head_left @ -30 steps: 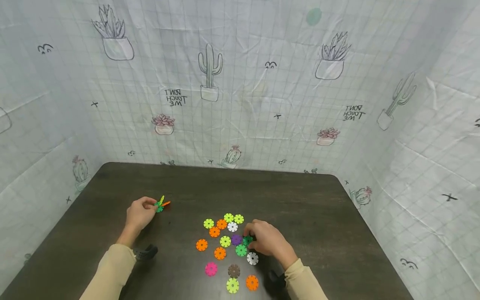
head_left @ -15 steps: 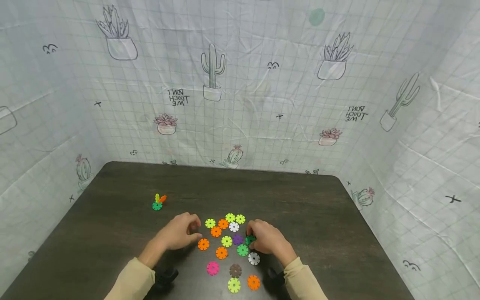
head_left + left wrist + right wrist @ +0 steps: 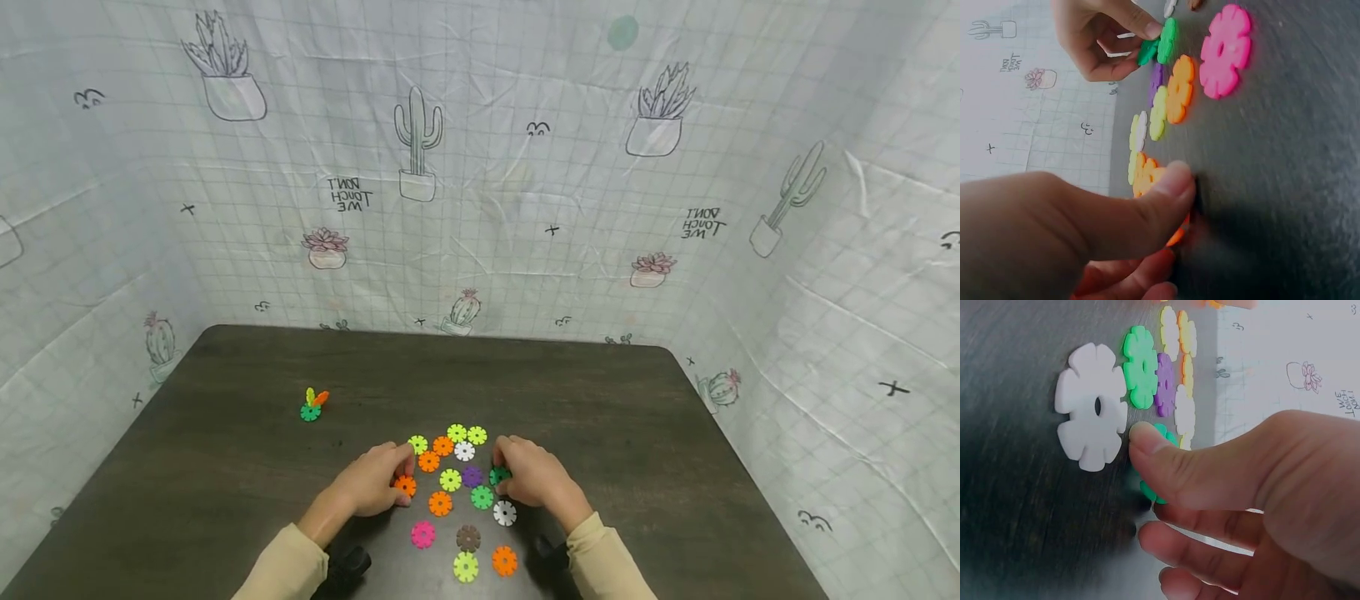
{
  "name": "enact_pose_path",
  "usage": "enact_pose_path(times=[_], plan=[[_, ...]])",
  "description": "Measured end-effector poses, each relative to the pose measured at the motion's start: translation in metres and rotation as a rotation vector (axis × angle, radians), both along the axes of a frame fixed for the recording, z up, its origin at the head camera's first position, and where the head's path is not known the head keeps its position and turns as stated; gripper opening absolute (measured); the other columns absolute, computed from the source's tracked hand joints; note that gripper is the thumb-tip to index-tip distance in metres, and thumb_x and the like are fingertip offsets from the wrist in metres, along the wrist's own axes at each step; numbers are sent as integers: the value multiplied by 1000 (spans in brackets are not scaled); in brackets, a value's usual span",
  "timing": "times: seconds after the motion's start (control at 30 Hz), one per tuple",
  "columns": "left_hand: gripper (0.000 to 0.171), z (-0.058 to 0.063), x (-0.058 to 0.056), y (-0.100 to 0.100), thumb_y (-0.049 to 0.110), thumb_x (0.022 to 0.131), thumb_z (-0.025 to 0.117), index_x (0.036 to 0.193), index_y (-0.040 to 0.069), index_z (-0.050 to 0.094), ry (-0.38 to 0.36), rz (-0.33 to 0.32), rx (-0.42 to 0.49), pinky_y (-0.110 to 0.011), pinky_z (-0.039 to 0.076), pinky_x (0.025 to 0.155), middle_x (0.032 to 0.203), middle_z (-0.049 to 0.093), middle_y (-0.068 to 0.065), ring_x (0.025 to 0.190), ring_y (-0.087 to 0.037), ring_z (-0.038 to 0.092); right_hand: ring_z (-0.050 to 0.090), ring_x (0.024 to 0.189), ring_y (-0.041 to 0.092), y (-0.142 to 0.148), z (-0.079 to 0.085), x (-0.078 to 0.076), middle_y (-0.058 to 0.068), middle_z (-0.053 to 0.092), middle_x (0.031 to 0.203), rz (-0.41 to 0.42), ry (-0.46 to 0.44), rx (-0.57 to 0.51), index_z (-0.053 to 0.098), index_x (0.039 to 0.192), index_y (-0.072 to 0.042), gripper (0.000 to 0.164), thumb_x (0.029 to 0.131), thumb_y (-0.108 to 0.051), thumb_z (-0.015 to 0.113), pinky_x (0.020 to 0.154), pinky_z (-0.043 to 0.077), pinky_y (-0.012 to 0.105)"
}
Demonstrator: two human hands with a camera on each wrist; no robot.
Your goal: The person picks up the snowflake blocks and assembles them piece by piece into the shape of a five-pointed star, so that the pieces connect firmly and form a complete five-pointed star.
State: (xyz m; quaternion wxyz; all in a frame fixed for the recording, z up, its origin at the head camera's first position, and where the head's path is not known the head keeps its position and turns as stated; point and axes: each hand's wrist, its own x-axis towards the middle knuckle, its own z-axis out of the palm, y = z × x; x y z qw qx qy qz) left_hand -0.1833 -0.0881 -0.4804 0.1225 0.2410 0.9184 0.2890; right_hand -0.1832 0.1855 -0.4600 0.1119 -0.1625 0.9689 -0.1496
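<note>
My left hand [image 3: 375, 480] has its thumb and fingers on either side of an orange notched disc [image 3: 405, 486] at the left of the spread; the thumb hides much of it in the left wrist view. At the right, my right hand [image 3: 534, 473] pinches a dark green disc [image 3: 1161, 490], partly covered by the thumb. Next to that lie a lighter green disc [image 3: 482, 497], a purple disc [image 3: 472, 477] and a white disc [image 3: 1092, 407]. A small assembly of a green disc with upright yellow and orange discs [image 3: 312, 408] stands apart at the far left.
Several more discs lie flat between the hands, among them a pink disc [image 3: 423, 535], a brown disc [image 3: 468, 538] and a yellow-green disc [image 3: 466, 567]. The dark table [image 3: 600, 392] ends at a patterned cloth [image 3: 480, 208] behind and at both sides.
My left hand has let go of the disc assembly, leaving it at the far left, and has moved right and nearer to the orange disc. The right hand stays at the dark green disc.
</note>
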Motion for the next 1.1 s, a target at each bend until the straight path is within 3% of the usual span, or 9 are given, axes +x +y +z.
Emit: enact_pose_path(times=[0.23,0.4,0.5,0.63,0.8,0.93,1.1], plan=[[31,4,-1,0,-2,86,76,88,14,50,-3,38,56,-27,35,57,74,49,0,64,-15,45,49,71,14,1,1,-2,-2,55,82,15,23,-12,58,93,-15,31,81,-15,86,60,44,33],[23,13,-3,-3,-9,91,64,91,12,55,-8,72,205,-29,42,60,81,56,0,68,-17,51,52,67,10,3,1,-1,-5,58,80,60,105,-96,58,92,-16,24,86,-12,81,57,44,28],[16,22,-2,-3,-7,95,62,98,9,61,-12,84,335,-28,50,62,90,62,-4,72,-23,61,58,70,7,4,5,0,-7,64,83,54,214,-202,60,94,-16,20,89,-8,78,58,48,24],[17,38,3,1,1,96,66,108,13,68,20,115,487,-25,56,68,102,66,-6,83,-27,70,62,72,6,2,17,1,-6,66,86,50,451,-347,65,96,-15,21,86,-3,79,61,53,23],[29,64,12,8,8,95,71,120,22,69,96,186,623,-27,57,72,101,71,0,84,-21,69,62,75,10,-7,41,2,0,67,92,162,721,-571,68,93,-11,23,85,10,75,65,55,22],[31,81,17,15,11,93,73,122,19,68,139,189,718,-27,59,73,99,74,-1,82,-18,72,66,82,15,-14,60,7,3,70,98,242,821,-665,70,94,-10,24,86,12,71,71,53,18],[25,91,21,22,14,94,73,119,13,70,178,161,775,-26,60,76,103,76,-6,86,-20,73,70,86,18,-21,75,16,4,71,99,305,847,-701,72,95,-9,25,84,14,72,74,55,17]])
